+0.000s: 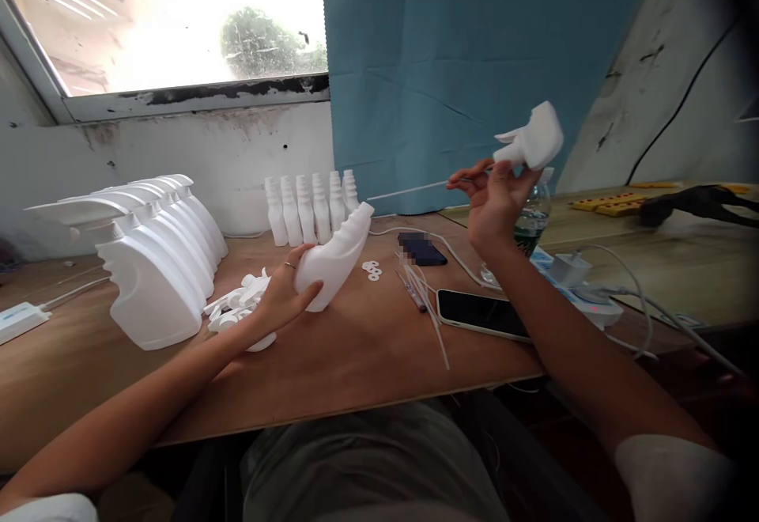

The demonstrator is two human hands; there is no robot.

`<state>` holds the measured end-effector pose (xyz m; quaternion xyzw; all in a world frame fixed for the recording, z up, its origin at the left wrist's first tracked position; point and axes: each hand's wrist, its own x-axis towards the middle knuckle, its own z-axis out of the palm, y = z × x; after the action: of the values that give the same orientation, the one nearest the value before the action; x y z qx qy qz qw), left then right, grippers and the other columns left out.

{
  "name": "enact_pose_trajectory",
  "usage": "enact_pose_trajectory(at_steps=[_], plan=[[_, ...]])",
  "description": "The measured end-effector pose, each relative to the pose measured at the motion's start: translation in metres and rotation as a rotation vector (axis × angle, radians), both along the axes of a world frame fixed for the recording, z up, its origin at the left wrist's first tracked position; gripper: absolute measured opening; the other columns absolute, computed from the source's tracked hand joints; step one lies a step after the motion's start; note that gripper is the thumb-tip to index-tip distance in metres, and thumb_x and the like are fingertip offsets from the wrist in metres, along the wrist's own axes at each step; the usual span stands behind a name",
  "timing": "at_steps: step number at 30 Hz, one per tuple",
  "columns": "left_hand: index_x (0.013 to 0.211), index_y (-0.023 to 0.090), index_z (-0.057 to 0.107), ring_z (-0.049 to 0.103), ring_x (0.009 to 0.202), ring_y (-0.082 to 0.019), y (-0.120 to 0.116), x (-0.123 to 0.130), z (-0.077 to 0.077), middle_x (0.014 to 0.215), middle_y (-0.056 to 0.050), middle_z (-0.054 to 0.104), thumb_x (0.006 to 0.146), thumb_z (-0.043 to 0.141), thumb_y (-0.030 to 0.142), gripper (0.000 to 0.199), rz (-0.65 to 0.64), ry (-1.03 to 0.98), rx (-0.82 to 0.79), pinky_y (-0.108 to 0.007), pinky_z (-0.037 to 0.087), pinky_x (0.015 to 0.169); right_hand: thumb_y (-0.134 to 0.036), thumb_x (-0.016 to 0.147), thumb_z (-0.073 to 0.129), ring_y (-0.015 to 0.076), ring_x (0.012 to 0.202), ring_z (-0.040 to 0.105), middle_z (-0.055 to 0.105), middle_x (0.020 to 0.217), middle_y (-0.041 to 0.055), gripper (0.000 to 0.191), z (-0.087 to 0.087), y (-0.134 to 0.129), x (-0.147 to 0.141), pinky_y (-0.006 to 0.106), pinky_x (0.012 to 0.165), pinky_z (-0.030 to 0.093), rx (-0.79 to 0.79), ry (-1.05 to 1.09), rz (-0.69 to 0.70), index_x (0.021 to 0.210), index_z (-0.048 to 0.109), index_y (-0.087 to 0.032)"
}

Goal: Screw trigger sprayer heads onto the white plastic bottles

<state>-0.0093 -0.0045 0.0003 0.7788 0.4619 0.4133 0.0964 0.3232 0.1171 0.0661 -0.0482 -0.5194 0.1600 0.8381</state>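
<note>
My left hand [290, 289] grips a white plastic bottle [341, 259] with a ridged neck, tilted so its mouth points up and right. Up at the right, my right hand [495, 198] holds a white trigger spray head [542, 138]. From the spray head a thin dip tube [409, 189] stretches left, its free end near the bottle's mouth but apart from it. Beside my left wrist lies a pile of white spray parts [243, 300]. Small white rings [372, 270] rest on the table right of the bottle.
White bottles [157, 285] with spray heads stand in a row at the left; several bare bottles [305, 209] line the wall. Loose tubes [439, 332], a pen-like tool [413, 293], a phone [480, 312], a dark pouch-like object [424, 248] and a power strip [598, 310] lie on the right.
</note>
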Motion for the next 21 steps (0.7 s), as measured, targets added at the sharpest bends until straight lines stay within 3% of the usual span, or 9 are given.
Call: enact_pose_trajectory(at_steps=[6, 15, 21], plan=[[0.141, 0.022, 0.039, 0.059, 0.108, -0.031, 0.008, -0.01, 0.001, 0.128, -0.009, 0.059, 0.082, 0.059, 0.033, 0.063, 0.116, 0.133, 0.055, -0.043, 0.047, 0.09, -0.038, 0.088, 0.058, 0.0159, 0.058, 0.062, 0.056, 0.069, -0.0042, 0.023, 0.007, -0.002, 0.018, 0.033, 0.055, 0.046, -0.027, 0.095, 0.156, 0.089, 0.038, -0.028], [0.141, 0.023, 0.038, 0.059, 0.111, -0.03, 0.006, -0.01, -0.001, 0.131, -0.008, 0.058, 0.082, 0.059, 0.032, 0.063, 0.1, 0.14, 0.072, -0.042, 0.048, 0.091, -0.048, 0.076, 0.069, 0.0185, 0.053, 0.059, 0.057, 0.066, -0.002, 0.032, 0.006, -0.006, 0.017, 0.032, 0.046, 0.04, -0.008, -0.049, 0.194, 0.09, 0.049, -0.029], [0.14, 0.022, 0.039, 0.06, 0.109, -0.03, 0.006, -0.011, -0.001, 0.131, -0.008, 0.059, 0.082, 0.059, 0.032, 0.062, 0.101, 0.143, 0.071, -0.043, 0.048, 0.09, -0.044, 0.081, 0.063, 0.018, 0.053, 0.058, 0.057, 0.066, -0.0014, 0.022, 0.009, -0.009, 0.022, 0.031, 0.047, 0.039, -0.032, 0.083, 0.153, 0.087, 0.048, -0.029]])
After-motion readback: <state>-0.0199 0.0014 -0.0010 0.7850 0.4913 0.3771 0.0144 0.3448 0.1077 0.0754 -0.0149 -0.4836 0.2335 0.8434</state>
